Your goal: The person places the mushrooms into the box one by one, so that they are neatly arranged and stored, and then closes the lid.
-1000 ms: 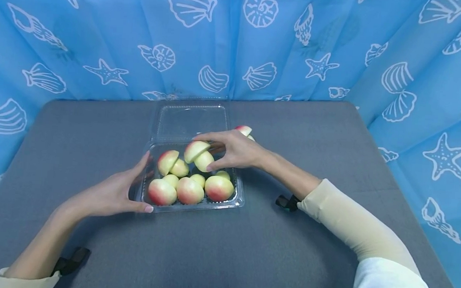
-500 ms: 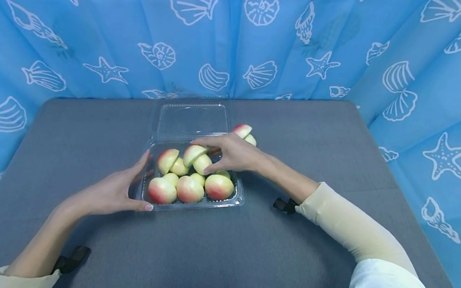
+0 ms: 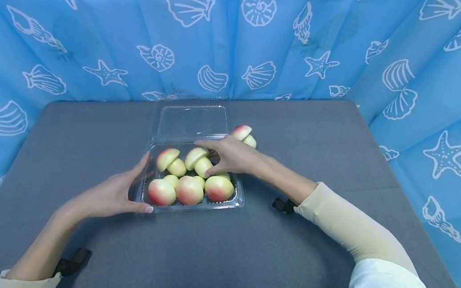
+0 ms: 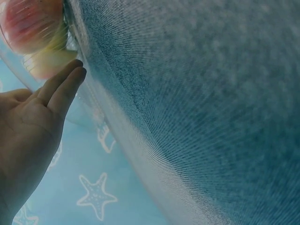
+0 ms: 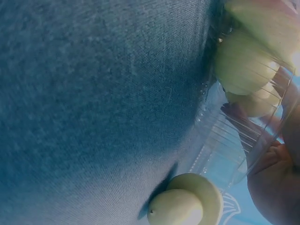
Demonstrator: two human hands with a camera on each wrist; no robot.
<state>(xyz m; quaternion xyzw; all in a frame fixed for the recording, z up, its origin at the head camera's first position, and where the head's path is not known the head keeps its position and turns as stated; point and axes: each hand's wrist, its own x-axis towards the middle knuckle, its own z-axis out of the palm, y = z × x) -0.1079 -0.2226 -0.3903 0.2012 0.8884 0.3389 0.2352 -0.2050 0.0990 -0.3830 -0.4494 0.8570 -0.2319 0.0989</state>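
A clear plastic clamshell box (image 3: 236, 202) lies on the table with its see-through lid folded back. Along its left side rests my left hand (image 3: 108, 193), fingers straight and thumb at the front corner. My right hand (image 3: 233, 155) pinches a red-and-cream toy mushroom (image 3: 196, 158) in the back row's middle, thumb by the stem. Left of it lies another mushroom (image 3: 168, 159). In the front row are three more, a left mushroom (image 3: 162, 192), a middle mushroom (image 3: 190, 190) and a right mushroom (image 3: 219, 188), caps toward me. The right hand's far fingers are partly hidden.
Another mushroom (image 3: 245, 135) lies on the grey table (image 3: 222, 255), outside the box and just behind my right hand. The raised lid (image 3: 194, 119) reaches back toward the blue shell-patterned curtain (image 3: 142, 22).
My right hand has lowered the mushroom deeper into the box's back row. The mushroom to its left has shifted slightly. My left hand has stayed in place.
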